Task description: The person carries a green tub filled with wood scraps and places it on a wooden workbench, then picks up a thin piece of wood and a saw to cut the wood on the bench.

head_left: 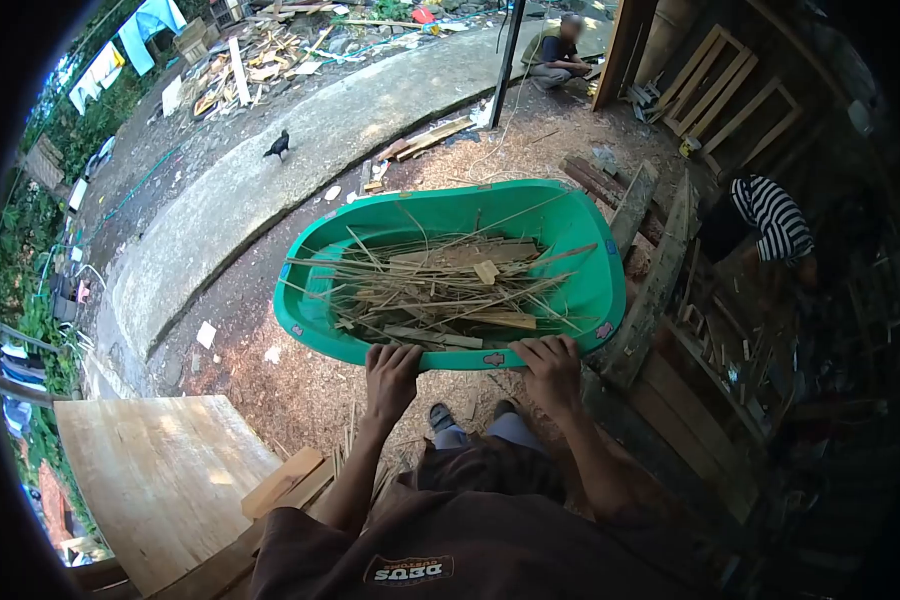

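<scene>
Green tub (582, 292) ahead of both hands, wood scraps (440, 292) inside.
Left hand (394, 368) and right hand (550, 366) grasp near rim — plywood sheet (160, 470) left of left hand, timber beam (663, 285) obstructing right of right hand.

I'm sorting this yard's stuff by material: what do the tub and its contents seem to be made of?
The green tub looks like molded plastic, smooth and slightly glossy, with a rounded rim. The strips and offcuts in it look like raw, unfinished wood: tan-brown, thin and splintery. Which wood, I cannot tell.
</scene>
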`<control>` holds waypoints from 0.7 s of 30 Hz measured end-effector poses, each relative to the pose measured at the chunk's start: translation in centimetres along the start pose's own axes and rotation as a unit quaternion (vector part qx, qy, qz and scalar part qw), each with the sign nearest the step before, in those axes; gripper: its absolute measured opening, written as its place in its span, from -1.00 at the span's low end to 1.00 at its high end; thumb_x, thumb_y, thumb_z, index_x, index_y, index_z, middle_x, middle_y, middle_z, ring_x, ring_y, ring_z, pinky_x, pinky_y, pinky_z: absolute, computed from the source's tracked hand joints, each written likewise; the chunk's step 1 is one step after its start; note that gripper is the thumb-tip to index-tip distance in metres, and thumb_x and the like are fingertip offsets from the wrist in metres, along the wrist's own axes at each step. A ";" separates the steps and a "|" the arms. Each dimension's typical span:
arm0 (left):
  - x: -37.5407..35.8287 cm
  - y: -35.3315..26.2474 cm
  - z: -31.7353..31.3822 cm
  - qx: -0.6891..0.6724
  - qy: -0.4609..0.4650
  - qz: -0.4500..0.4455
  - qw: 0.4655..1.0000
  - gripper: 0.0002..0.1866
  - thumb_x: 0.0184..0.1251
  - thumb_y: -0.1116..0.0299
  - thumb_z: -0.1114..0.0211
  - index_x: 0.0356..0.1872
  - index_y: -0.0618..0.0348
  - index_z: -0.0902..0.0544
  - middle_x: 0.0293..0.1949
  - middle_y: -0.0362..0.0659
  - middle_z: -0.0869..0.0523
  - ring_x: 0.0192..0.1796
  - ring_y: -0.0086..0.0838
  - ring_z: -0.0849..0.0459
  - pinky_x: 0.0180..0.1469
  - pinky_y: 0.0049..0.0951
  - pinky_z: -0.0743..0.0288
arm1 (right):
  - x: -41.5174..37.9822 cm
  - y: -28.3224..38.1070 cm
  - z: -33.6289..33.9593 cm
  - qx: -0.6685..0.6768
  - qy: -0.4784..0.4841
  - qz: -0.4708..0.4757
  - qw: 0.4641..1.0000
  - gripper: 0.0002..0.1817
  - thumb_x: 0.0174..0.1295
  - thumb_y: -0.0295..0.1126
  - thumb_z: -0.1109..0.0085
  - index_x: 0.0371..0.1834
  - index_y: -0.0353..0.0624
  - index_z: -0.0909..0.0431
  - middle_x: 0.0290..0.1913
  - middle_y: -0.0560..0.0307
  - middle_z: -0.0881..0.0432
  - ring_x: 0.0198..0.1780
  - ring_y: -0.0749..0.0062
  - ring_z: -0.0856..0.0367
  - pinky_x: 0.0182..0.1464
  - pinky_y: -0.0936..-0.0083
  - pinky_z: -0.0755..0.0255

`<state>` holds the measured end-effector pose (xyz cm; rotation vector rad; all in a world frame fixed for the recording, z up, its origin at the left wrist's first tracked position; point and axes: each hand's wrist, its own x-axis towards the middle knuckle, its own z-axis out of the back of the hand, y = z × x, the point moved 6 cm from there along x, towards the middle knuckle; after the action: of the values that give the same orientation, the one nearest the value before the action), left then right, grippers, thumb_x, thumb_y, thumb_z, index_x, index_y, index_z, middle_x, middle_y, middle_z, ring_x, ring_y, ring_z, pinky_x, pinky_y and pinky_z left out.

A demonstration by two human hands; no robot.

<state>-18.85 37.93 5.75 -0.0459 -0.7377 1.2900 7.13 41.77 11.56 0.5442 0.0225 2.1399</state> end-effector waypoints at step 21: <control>-4.0 10.3 1.8 0.004 0.040 0.200 0.979 -0.57 0.14 0.41 -0.50 0.10 0.07 -0.75 0.03 -0.21 -0.83 0.14 -0.31 -0.71 0.34 -0.08 -0.31 | 11.0 3.6 -12.4 0.108 0.127 0.106 0.980 -0.46 0.07 -0.02 -0.58 0.13 0.09 -0.75 -0.01 0.33 -0.76 0.13 0.36 -0.64 0.38 0.15 -0.20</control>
<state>-28.84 36.95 0.89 -0.2494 -0.6746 1.6642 -5.95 50.48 5.20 0.4077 0.3584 2.4215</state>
